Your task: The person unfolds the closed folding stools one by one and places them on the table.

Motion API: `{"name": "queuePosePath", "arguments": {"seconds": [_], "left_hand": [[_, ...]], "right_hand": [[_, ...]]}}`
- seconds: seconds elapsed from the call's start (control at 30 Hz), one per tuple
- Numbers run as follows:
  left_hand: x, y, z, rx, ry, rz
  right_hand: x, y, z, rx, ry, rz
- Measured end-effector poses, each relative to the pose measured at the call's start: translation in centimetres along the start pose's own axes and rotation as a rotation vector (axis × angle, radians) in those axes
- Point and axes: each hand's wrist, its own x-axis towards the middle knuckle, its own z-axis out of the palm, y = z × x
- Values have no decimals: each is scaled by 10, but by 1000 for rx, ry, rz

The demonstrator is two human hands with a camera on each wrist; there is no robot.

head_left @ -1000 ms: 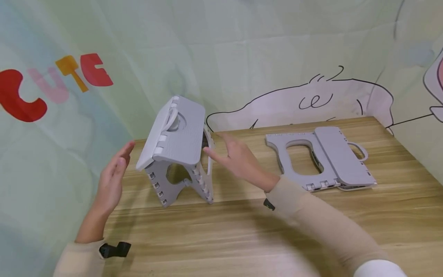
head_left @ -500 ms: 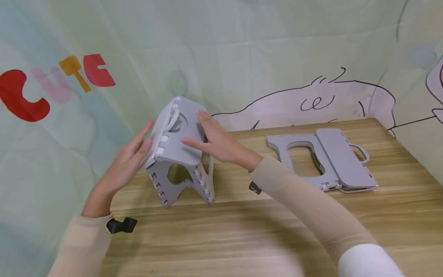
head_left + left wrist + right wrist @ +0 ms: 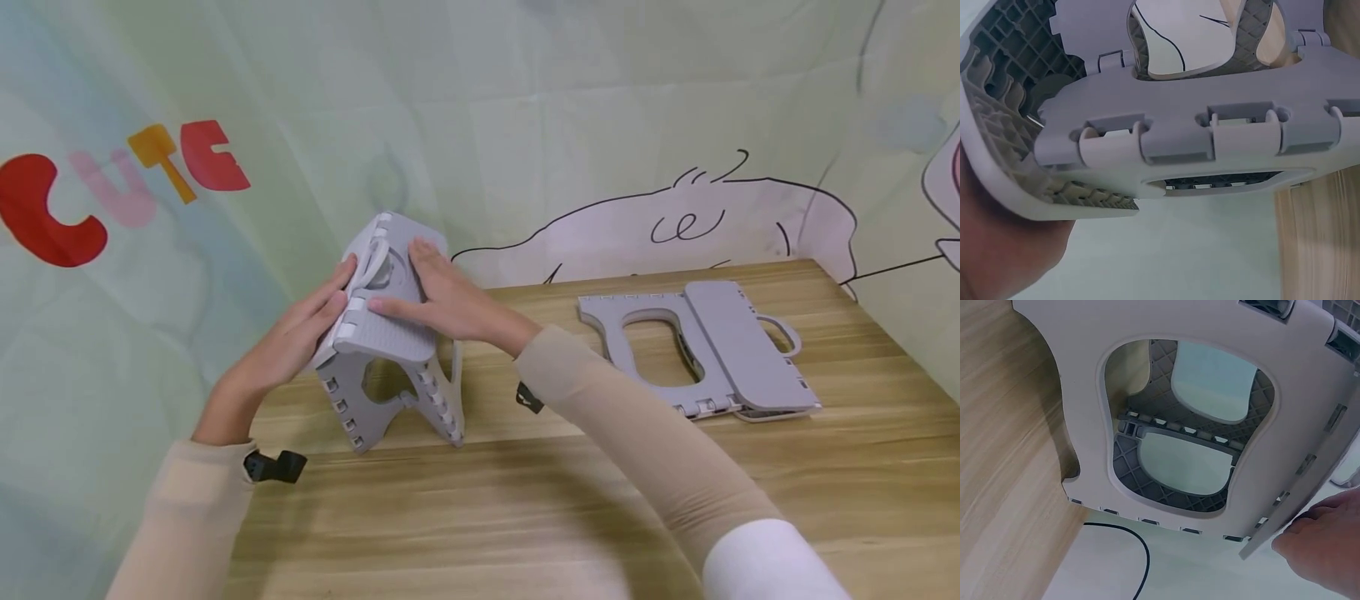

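A grey plastic folding step stool [image 3: 405,337] stands on its spread legs, its two seat panels tilted up into a ridge. A loop handle [image 3: 372,265] sits at that ridge. My left hand [image 3: 288,337] rests along the left panel with its fingers extended. On the right panel my right hand [image 3: 450,298] lies with straight fingers, the thumb spread toward the ridge. The left wrist view shows the hinged side [image 3: 1179,109] of the stool, with the left hand behind a panel edge. In the right wrist view, the right hand lies outside a panel, fingertips hidden.
A second grey folding stool [image 3: 720,342] lies flat on the wooden table [image 3: 525,500] to the right, its loop handle [image 3: 782,333] pointing right. A printed fabric backdrop [image 3: 450,100] rises behind and to the left of the table.
Both hands have come in from beside the standing stool onto its seat panels. The left moved right and up, the right up and left. The second stool stays put.
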Motion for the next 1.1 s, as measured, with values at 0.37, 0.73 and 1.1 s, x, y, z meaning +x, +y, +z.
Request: {"name": "queuePosePath", "arguments": {"seconds": [0.37,0.73,1.1], "left_hand": [[0,-4,1,-37,-57,21],[-1,-6,2,-26,-61,17],[-1,-6,1,-18,-52,4]], "right_hand": [[5,4,2,-2,-41,10],[4,5,2,-99,-49,4],[6,7,3,-158,-53,9]]}}
